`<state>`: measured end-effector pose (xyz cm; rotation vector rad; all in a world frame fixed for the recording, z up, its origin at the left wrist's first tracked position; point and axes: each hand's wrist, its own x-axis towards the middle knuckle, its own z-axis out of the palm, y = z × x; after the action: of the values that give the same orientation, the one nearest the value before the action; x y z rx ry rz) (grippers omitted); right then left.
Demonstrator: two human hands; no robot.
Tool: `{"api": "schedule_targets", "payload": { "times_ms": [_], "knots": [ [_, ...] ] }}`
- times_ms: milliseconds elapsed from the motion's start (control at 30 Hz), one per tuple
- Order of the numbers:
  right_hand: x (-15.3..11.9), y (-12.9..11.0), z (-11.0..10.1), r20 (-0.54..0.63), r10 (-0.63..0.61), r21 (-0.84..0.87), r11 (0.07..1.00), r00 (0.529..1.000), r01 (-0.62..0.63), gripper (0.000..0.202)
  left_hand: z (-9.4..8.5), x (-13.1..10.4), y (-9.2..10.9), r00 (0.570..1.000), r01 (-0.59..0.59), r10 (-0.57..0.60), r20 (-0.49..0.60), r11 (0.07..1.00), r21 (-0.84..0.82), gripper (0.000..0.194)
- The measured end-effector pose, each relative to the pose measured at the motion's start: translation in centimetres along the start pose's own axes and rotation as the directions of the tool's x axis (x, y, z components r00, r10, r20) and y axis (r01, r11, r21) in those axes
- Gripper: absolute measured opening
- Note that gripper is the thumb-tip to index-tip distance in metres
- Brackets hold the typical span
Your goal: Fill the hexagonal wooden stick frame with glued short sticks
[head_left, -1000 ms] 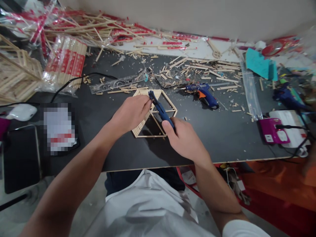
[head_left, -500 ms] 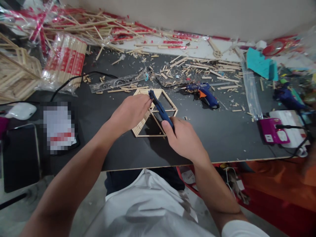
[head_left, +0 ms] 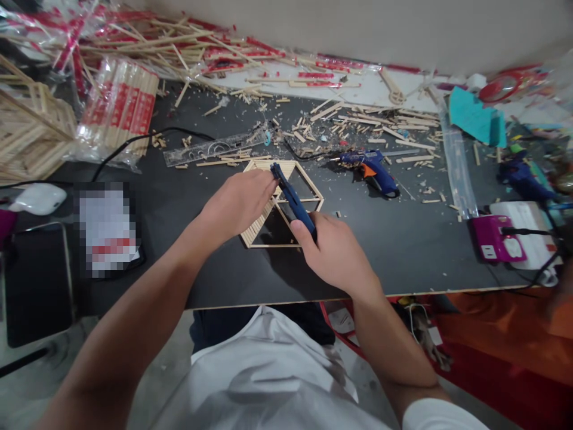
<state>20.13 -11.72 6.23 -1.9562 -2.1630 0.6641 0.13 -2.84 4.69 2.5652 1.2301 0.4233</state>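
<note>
A hexagonal frame of thin wooden sticks [head_left: 273,246] lies on the dark table, its left and upper sections covered with rows of sticks. Over its upper left part rests my left hand [head_left: 239,200], fingers bent and pressed together; what they pinch is hidden beneath them. My right hand [head_left: 329,248] is wrapped around blue-handled pliers [head_left: 293,200], thumb along the near side. The tool slants across the frame, and its dark tip meets my left fingertips. Whether its jaws are closed on a stick cannot be made out.
A blue glue gun [head_left: 373,170] lies right of the frame among wood scraps [head_left: 385,122]. Behind are a clear ruler [head_left: 215,148] and bagged sticks [head_left: 119,110]. A phone [head_left: 38,283] is at left; a purple power adapter [head_left: 496,239] is at right.
Almost nothing differs. The pliers and my right hand have shifted very slightly; both hands keep their hold over the frame.
</note>
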Motion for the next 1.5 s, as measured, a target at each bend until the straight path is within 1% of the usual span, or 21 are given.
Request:
{"api": "schedule_targets", "payload": {
  "times_ms": [200, 367, 533, 733, 900, 1100, 1333, 1500],
  "knots": [
    [0.1, 0.1, 0.3, -0.003, 0.003, -0.004, 1.0, 1.0, -0.003, 0.053, 0.1, 0.1, 0.0, 1.0, 0.016, -0.016, -0.002, 1.0, -0.012, 0.033],
    [0.2, 0.3, 0.6, -0.028, -0.001, 0.027, 1.0, 1.0, 0.002, 0.051, 0.3, 0.4, 0.7, 0.994, 0.109, -0.108, 0.008, 0.993, -0.056, 0.031],
    [0.3, 0.4, 1.0, -0.051, 0.0, 0.051, 0.999, 0.999, 0.003, 0.049, 0.8, 0.6, 1.5, 0.979, 0.193, -0.199, -0.048, 0.976, -0.103, 0.03],
    [0.5, 0.4, 1.4, -0.055, 0.013, 0.051, 0.999, 0.998, -0.01, 0.051, 1.3, 0.7, 1.9, 0.969, 0.212, -0.228, -0.095, 0.965, -0.153, 0.029],
    [0.4, 0.2, 1.6, -0.05, 0.032, 0.041, 0.999, 0.998, -0.03, 0.051, 1.4, 0.6, 2.4, 0.955, 0.251, -0.269, -0.124, 0.957, -0.148, 0.027],
    [0.4, -0.2, 1.6, -0.029, 0.063, 0.034, 0.997, 0.998, -0.062, 0.052, 1.3, 0.4, 2.6, 0.957, 0.262, -0.276, -0.09, 0.954, -0.144, 0.027],
    [0.4, -0.4, 1.8, -0.024, 0.074, 0.001, 0.997, 0.997, -0.074, 0.051, 1.3, 0.6, 2.6, 0.954, 0.263, -0.282, -0.103, 0.95, -0.166, 0.028],
    [0.6, -0.6, 2.2, -0.041, 0.104, -0.039, 0.994, 0.994, -0.106, 0.046, 1.1, 0.7, 2.6, 0.944, 0.313, -0.326, -0.046, 0.933, -0.18, 0.03]
  ]
}}
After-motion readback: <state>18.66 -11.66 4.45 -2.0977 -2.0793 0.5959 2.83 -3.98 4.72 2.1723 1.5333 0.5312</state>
